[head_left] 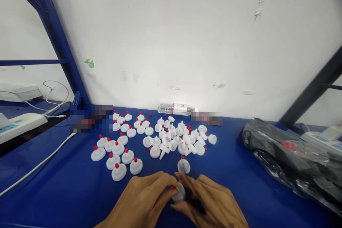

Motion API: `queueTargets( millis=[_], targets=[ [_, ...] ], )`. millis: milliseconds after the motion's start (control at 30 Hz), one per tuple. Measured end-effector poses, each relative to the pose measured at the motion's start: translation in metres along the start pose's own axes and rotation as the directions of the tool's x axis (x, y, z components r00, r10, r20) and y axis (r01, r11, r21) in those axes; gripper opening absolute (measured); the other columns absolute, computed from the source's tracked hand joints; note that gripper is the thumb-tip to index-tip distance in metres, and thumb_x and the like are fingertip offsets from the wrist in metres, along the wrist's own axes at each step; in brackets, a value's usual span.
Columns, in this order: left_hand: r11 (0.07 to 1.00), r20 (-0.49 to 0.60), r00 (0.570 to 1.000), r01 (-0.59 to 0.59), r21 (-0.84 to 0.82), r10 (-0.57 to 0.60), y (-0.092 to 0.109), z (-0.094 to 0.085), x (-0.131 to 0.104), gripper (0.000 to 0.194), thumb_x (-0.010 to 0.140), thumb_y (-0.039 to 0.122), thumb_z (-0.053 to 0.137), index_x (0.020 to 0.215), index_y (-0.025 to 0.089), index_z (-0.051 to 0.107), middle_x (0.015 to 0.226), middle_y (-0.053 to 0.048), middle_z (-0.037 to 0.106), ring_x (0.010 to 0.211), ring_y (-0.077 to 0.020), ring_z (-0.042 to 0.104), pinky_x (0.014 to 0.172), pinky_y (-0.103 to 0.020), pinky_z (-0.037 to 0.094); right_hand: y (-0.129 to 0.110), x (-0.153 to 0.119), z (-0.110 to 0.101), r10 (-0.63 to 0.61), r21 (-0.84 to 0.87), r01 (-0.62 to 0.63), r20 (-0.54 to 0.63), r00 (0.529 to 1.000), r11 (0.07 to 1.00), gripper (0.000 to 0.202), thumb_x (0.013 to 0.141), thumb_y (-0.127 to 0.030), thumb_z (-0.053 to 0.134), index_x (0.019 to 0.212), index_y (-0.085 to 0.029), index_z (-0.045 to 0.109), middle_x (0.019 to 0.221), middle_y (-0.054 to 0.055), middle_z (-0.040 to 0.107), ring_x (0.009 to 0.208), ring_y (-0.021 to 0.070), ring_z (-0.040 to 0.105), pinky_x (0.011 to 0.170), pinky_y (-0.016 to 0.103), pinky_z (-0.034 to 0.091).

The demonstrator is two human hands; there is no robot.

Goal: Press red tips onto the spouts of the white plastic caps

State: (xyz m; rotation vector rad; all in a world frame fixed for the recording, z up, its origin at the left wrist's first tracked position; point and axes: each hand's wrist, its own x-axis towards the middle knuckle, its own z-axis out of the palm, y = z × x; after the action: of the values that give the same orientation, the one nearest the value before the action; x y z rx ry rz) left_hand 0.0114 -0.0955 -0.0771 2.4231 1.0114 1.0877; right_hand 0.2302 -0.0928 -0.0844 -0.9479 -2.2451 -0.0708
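Observation:
Near the table's front edge, my left hand and my right hand meet around one white plastic spout cap. My left thumb and forefinger pinch its left side, where a sliver of red shows. The right fingers close on the cap from the other side; a dark patch lies under that palm. Just beyond my fingertips stands a white spout cap with a red tip. Left of centre, several red-tipped spout caps stand upright. A loose heap of white spout caps lies in the middle, mostly without red tips.
Small red tips are scattered in and around the heap. A clear labelled bottle lies along the wall. At right rests a dark plastic bag. A white cable crosses the blue table's left side, near a power strip.

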Motion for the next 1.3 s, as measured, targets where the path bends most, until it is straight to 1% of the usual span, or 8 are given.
queueTargets(
  millis=[100,300,567,700,867,1033,1167,1300],
  targets=[
    [0.997,-0.038,0.997,-0.067,0.044,0.069,0.0,0.0,0.001,0.019,0.102,0.012,0.049,0.104,0.024,0.063,0.094,0.003,0.073,0.076,-0.0086,0.072,0.072,-0.014,0.055,0.002,-0.002,-0.001,0.011,0.018,-0.01,-0.018,1.0,1.0,0.048,0.104,-0.059,0.046,0.128,-0.022,0.063,0.089,0.0,0.078,0.069,0.015,0.074,0.061,0.022,0.06],
    [0.967,-0.12,0.982,-0.116,0.228,0.146,0.0,-0.001,0.004,0.02,0.104,0.013,0.045,0.106,0.022,0.063,0.091,0.0,0.072,0.072,-0.0108,0.072,0.064,-0.016,0.057,-0.003,-0.006,-0.005,0.264,0.11,-0.26,-0.024,0.964,0.959,0.032,0.099,-0.057,0.058,0.111,-0.031,0.07,0.093,-0.001,0.075,0.061,0.0116,0.069,0.061,0.018,0.059],
    [0.855,-0.122,0.985,-0.041,0.516,0.121,0.002,-0.003,0.003,0.03,0.104,0.012,0.033,0.112,0.022,0.06,0.094,-0.002,0.072,0.067,-0.0154,0.073,0.05,-0.022,0.055,0.003,0.0,0.0,0.075,-0.18,-0.073,0.005,0.997,0.981,0.04,0.106,-0.032,0.045,0.145,-0.03,0.055,0.143,0.006,0.061,0.118,0.0241,0.069,0.084,0.032,0.065],
    [0.783,-0.092,0.992,-0.009,0.622,0.084,-0.003,-0.001,0.001,0.037,0.1,0.006,0.03,0.113,0.022,0.061,0.096,-0.003,0.072,0.064,-0.0158,0.073,0.044,-0.022,0.052,0.003,0.001,0.007,0.035,-0.124,-0.031,0.032,0.999,0.992,0.044,0.107,-0.024,0.036,0.147,-0.024,0.054,0.144,0.007,0.061,0.125,0.0236,0.065,0.092,0.032,0.063],
    [0.76,-0.134,0.988,0.032,0.65,0.073,-0.002,0.0,0.001,0.032,0.101,0.011,0.033,0.112,0.02,0.062,0.101,-0.006,0.072,0.059,-0.0167,0.072,0.042,-0.025,0.054,0.004,-0.004,0.006,0.038,-0.034,-0.036,0.062,0.997,0.999,0.044,0.104,-0.021,0.045,0.147,-0.029,0.054,0.139,0.004,0.065,0.126,0.0218,0.064,0.097,0.029,0.061],
    [0.645,-0.109,0.994,0.084,0.759,-0.001,0.0,-0.002,0.0,0.038,0.095,0.003,0.036,0.108,0.019,0.067,0.105,-0.007,0.072,0.046,-0.0169,0.066,0.036,-0.03,0.053,0.002,-0.004,0.0,0.057,-0.053,-0.051,0.11,0.992,0.997,0.046,0.101,-0.02,0.051,0.146,-0.029,0.05,0.13,0.005,0.068,0.114,0.0202,0.069,0.094,0.032,0.062],
    [0.492,-0.13,0.976,0.201,0.847,-0.175,-0.004,-0.003,-0.001,0.058,0.086,-0.006,0.036,0.127,0.022,0.065,0.113,-0.007,0.071,0.043,-0.0164,0.065,0.033,-0.029,0.05,0.003,-0.004,0.0,0.129,-0.154,-0.118,0.062,0.99,0.981,0.042,0.103,-0.028,0.052,0.145,-0.029,0.051,0.13,0.005,0.068,0.114,0.021,0.07,0.09,0.033,0.064],
    [0.457,-0.177,0.945,0.291,0.841,-0.277,-0.005,-0.002,-0.001,0.063,0.088,-0.005,0.038,0.138,0.027,0.059,0.116,-0.007,0.065,0.043,-0.0123,0.063,0.033,-0.024,0.047,0.005,-0.006,0.006,0.131,-0.28,-0.116,0.036,0.991,0.953,0.044,0.104,-0.031,0.046,0.146,-0.023,0.051,0.139,0.006,0.065,0.12,0.0252,0.068,0.089,0.039,0.065]
  ],
)
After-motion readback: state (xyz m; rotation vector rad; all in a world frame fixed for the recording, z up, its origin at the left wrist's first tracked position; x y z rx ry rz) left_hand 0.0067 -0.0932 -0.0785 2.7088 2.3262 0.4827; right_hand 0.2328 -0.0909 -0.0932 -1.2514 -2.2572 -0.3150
